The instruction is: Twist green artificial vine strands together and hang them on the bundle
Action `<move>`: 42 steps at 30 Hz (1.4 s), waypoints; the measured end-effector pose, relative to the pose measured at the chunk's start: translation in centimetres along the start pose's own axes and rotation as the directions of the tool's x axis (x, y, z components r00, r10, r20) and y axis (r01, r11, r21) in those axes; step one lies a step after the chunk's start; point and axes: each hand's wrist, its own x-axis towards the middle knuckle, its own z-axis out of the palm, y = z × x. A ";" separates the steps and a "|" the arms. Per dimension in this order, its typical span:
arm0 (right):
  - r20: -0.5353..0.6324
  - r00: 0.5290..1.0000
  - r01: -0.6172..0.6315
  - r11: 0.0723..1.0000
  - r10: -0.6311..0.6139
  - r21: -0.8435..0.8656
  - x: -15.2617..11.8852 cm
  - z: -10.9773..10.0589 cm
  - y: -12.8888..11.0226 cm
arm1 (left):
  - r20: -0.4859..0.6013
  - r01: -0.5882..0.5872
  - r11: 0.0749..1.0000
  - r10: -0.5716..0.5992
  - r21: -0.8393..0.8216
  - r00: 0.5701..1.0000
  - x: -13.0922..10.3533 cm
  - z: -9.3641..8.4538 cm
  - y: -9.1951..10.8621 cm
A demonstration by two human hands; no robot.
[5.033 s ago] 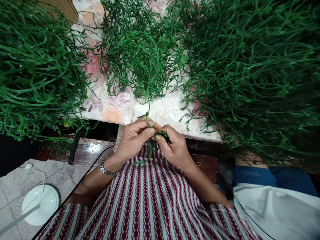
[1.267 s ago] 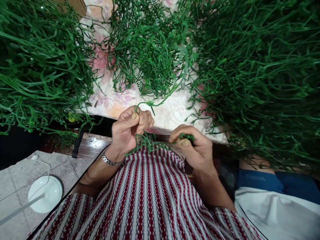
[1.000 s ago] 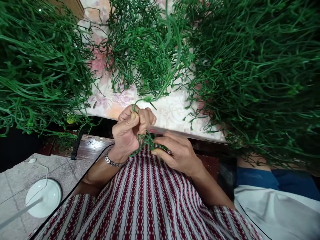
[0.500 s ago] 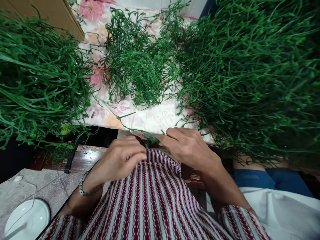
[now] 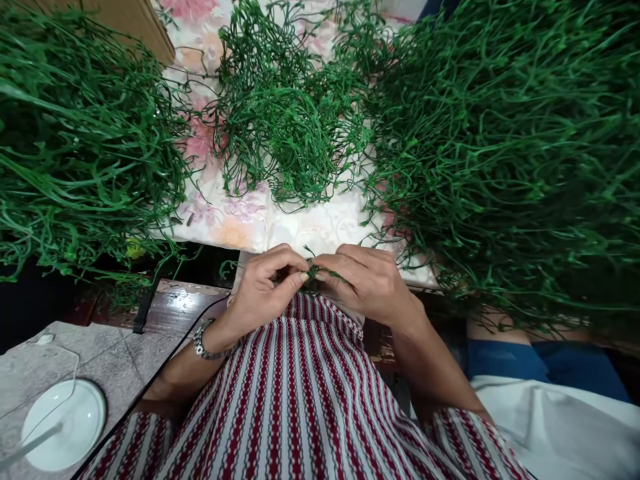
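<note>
In the head view my left hand, with a bracelet on its wrist, pinches a small green plastic stem piece between thumb and forefinger. My right hand has its fingers closed on the same green piece, fingertips almost touching those of the left. Both hands meet just above my striped lap, at the table's near edge. Past them, a loose pile of green stems lies on the flowered tablecloth. Much of the held piece is hidden by my fingers.
Big heaps of green stems stand at the left and right. A cardboard box is at the back left. A white round lamp base sits on a grey surface at lower left. Another person's blue-clad legs are at the right.
My left hand has moved right and up and now pinches the green piece beside my right hand. The long stem that lay over the table edge is no longer seen there.
</note>
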 end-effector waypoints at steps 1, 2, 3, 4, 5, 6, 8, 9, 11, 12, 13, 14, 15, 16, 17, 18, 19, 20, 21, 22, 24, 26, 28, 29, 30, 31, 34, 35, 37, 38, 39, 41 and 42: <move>-0.026 1.000 -0.009 1.000 0.009 0.004 -0.1 0.2 0.0 | -0.006 0.064 0.996 -0.064 -0.065 0.998 0.0 0.1 0.0; -0.054 0.998 -0.012 1.000 0.013 0.012 -0.2 0.3 -0.1 | -0.018 0.116 0.986 -0.119 -0.116 0.993 -0.1 0.2 0.0; -0.078 0.997 -0.010 1.000 0.012 0.023 -0.2 0.5 -0.1 | -0.034 0.154 0.977 -0.161 -0.149 0.986 0.0 0.3 -0.1; -0.092 0.996 -0.005 0.999 0.008 0.034 -0.3 0.6 -0.2 | -0.051 0.178 0.970 -0.188 -0.166 0.981 0.0 0.3 -0.1; -0.095 0.996 0.002 0.999 0.002 0.044 -0.3 0.7 -0.2 | -0.068 0.188 0.967 -0.203 -0.173 0.977 0.1 0.4 -0.2; -0.088 0.996 0.006 0.999 -0.001 0.054 -0.3 0.8 -0.2 | -0.080 0.179 0.968 -0.195 -0.175 0.978 0.1 0.5 -0.2; -0.073 0.997 0.006 0.997 0.001 0.083 -0.4 1.0 -0.2 | -0.086 0.118 0.977 -0.135 -0.177 0.987 0.3 0.6 -0.4; -0.082 0.997 0.003 0.994 0.006 0.107 -0.4 1.1 -0.2 | -0.074 0.091 0.980 -0.106 -0.179 0.992 0.4 0.7 -0.4; -0.128 0.991 -0.004 0.987 0.025 0.158 -0.5 1.3 -0.2 | -0.034 0.080 0.979 -0.088 -0.190 0.996 0.5 0.8 -0.6; -0.139 0.990 -0.011 0.985 0.036 0.172 -0.5 1.3 -0.2 | -0.010 0.097 0.976 -0.101 -0.197 0.995 0.5 0.8 -0.7; -0.134 0.990 -0.018 0.984 0.042 0.175 -0.5 1.4 -0.2 | 0.013 0.120 0.971 -0.120 -0.209 0.993 0.4 0.9 -0.7; -0.111 0.993 -0.022 0.985 0.041 0.169 -0.6 1.5 -0.2 | 0.029 0.136 0.965 -0.132 -0.223 0.991 0.4 0.9 -0.8; -0.080 0.996 -0.020 0.987 0.033 0.157 -0.6 1.5 -0.2 | 0.038 0.142 0.961 -0.137 -0.238 0.990 0.3 1.0 -0.9; -0.054 0.998 -0.012 0.989 0.021 0.145 -0.7 1.6 -0.1 | 0.047 0.144 0.958 -0.137 -0.247 0.989 0.2 1.0 -1.0; -0.039 0.999 -0.003 0.991 0.009 0.136 -0.7 1.7 -0.1 | 0.058 0.148 0.959 -0.138 -0.241 0.989 0.1 1.0 -1.0; -0.035 0.999 0.004 0.992 0.000 0.129 -0.8 1.7 0.0 | 0.070 0.150 0.965 -0.139 -0.216 0.988 0.1 1.0 -1.0; -0.035 0.999 0.008 0.993 -0.004 0.120 -0.9 1.8 0.0 | 0.083 0.150 0.975 -0.137 -0.166 0.987 0.1 0.9 -0.9; -0.034 0.999 0.009 0.994 -0.005 0.107 -0.9 1.8 0.0 | 0.095 0.137 0.986 -0.128 -0.097 0.987 0.1 0.9 -0.8; -0.033 0.999 0.012 0.996 -0.009 0.092 -1.0 1.8 0.1 | 0.105 0.112 0.994 -0.109 -0.018 0.988 0.1 0.8 -0.7; -0.029 0.999 0.018 0.997 -0.016 0.075 -1.0 1.8 0.1 | 0.115 0.077 0.995 -0.084 0.062 0.990 0.1 0.7 -0.6; -0.011 0.999 0.038 0.999 -0.038 0.039 -1.0 1.7 0.1 | 0.149 -0.010 0.984 -0.017 0.179 0.989 0.2 0.4 -0.3; 0.016 0.998 0.061 0.998 -0.061 0.008 -1.0 1.5 0.1 | 0.202 -0.095 0.970 0.049 0.223 0.978 0.4 0.2 -0.2; 0.055 0.995 0.083 0.997 -0.083 -0.003 -1.0 1.4 0.1 | 0.260 -0.150 0.957 0.083 0.250 0.962 0.5 0.0 -0.3; 0.077 0.993 0.092 0.996 -0.092 0.002 -1.0 1.5 0.1 | 0.286 -0.167 0.948 0.087 0.269 0.954 0.5 -0.1 -0.4; 0.102 0.990 0.100 0.995 -0.101 0.015 -1.0 1.5 0.1 | 0.312 -0.181 0.939 0.086 0.292 0.946 0.6 -0.1 -0.5; 0.131 0.985 0.107 0.994 -0.111 0.036 -1.0 1.6 0.1 | 0.341 -0.197 0.929 0.084 0.313 0.936 0.6 -0.2 -0.6; 0.240 0.958 0.129 0.983 -0.157 0.127 -1.1 1.6 0.1 | 0.436 -0.254 0.910 0.093 0.327 0.895 0.8 -0.6 -0.7; 0.282 0.944 0.130 0.978 -0.171 0.161 -1.1 1.5 0.2 | 0.464 -0.261 0.915 0.095 0.309 0.881 0.9 -0.8 -0.6; 0.354 0.917 0.102 0.965 -0.186 0.242 -1.1 1.0 0.5 | 0.496 -0.241 0.941 0.096 0.238 0.863 1.1 -1.3 -0.3; 0.364 0.914 0.073 0.955 -0.179 0.288 -1.0 0.7 0.7 | 0.490 -0.207 0.959 0.087 0.196 0.867 1.2 -1.5 -0.1; 0.346 0.924 0.038 0.941 -0.161 0.337 -0.9 0.4 0.9 | 0.473 -0.158 0.975 0.066 0.158 0.879 1.3 -1.7 0.0; 0.232 0.969 -0.025 0.903 -0.084 0.429 -0.6 0.0 1.2 | 0.404 -0.038 0.994 -0.007 0.104 0.915 1.5 -1.8 0.2; 0.159 0.987 -0.043 0.884 -0.036 0.466 -0.4 0.0 1.2 | 0.361 0.015 0.997 -0.041 0.074 0.932 1.5 -1.7 0.2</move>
